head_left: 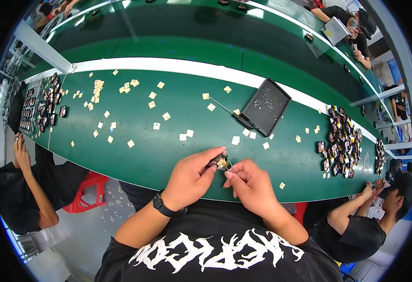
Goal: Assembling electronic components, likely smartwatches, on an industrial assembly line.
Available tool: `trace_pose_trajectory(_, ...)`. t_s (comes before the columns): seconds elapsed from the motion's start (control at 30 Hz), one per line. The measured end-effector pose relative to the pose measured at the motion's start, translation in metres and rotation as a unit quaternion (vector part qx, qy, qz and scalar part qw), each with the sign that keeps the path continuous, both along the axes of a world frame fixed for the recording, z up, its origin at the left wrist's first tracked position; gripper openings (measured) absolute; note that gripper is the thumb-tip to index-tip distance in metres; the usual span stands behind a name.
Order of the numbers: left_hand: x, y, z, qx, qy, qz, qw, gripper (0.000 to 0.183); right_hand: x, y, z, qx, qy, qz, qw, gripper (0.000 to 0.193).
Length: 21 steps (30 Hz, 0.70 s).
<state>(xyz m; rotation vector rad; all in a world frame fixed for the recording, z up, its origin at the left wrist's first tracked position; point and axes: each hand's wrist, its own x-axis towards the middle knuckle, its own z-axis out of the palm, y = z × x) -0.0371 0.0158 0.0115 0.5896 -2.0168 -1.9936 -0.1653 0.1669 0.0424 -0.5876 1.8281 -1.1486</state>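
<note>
Just past the table's near edge, my left hand (193, 175) pinches a small black assembly (214, 160) between thumb and fingers. A beige piece (222, 163) shows on the side of it turned toward my right hand. My right hand (251, 184) is closed on a thin metal tool (231, 167), its tip against or close to the beige piece. Whether the tool is tweezers or a pick I cannot tell, as the fingers cover most of it. A watch with a black strap is on my left wrist.
Beige and white square pieces (166, 116) lie scattered over the green table (135, 110). Beyond my hands stands a black perforated tray (265, 107), a thin metal rod (222, 105) beside it. Black assemblies are heaped at right (342, 145) and left (51, 101). Co-workers sit on both sides.
</note>
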Motion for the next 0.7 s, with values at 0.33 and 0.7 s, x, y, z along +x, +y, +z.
trace_pose_trajectory(0.33, -0.002, -0.005, 0.001, -0.106, 0.016, -0.015, 0.994, 0.049, -0.002, -0.009, -0.007, 0.008, 0.002, -0.012, 1.0, 0.013)
trace_pose_trajectory(0.7, 0.006, -0.015, -0.007, 0.241, 0.034, -0.05, 0.969, 0.048, -0.008, 0.006, -0.022, -0.074, -0.02, 0.034, 0.997, 0.011)
